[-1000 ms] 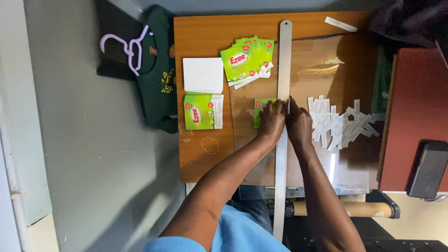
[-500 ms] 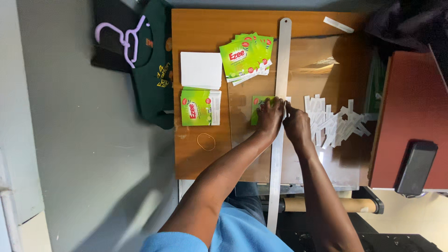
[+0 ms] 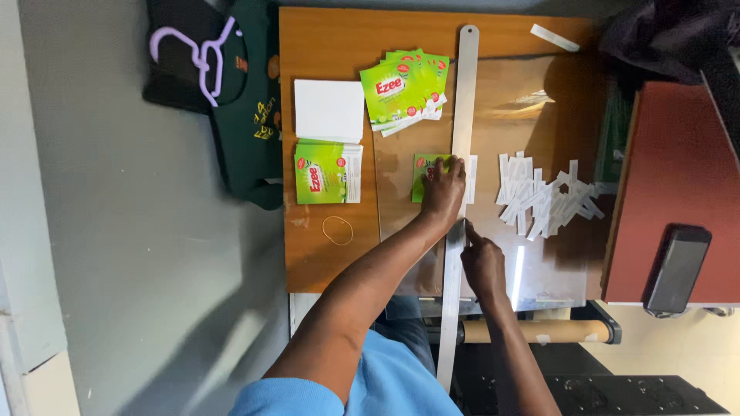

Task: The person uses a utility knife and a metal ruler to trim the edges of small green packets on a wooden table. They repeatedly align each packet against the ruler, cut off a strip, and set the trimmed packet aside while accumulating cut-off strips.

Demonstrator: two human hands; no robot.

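On the wooden table (image 3: 331, 262), near its middle, left hand (image 3: 443, 189) lies flat, fingers spread, pressing a green printed label sheet (image 3: 424, 166) down against a long metal ruler (image 3: 456, 208). Ruler runs from the far edge to past the near edge, over a clear plastic sheet (image 3: 532, 100). Right hand (image 3: 482, 266) sits just beside the ruler's right side, nearer the near edge, fingers pinched narrow at the ruler's edge; cannot tell if it holds a blade. Right of the ruler, a pile of white cut strips (image 3: 543, 200) lies on the plastic. Left of the ruler: fanned stack of green labels (image 3: 405, 88) toward the far edge, white paper stack (image 3: 329, 110) beside it, another green label pile (image 3: 325, 173) below that, rubber band (image 3: 338, 229) toward the near-left corner. Off the table's left edge, dark green garment (image 3: 247, 123) with lilac hanger (image 3: 196, 54). Dark phone (image 3: 677, 266) on a red surface (image 3: 671, 154) off the right edge.
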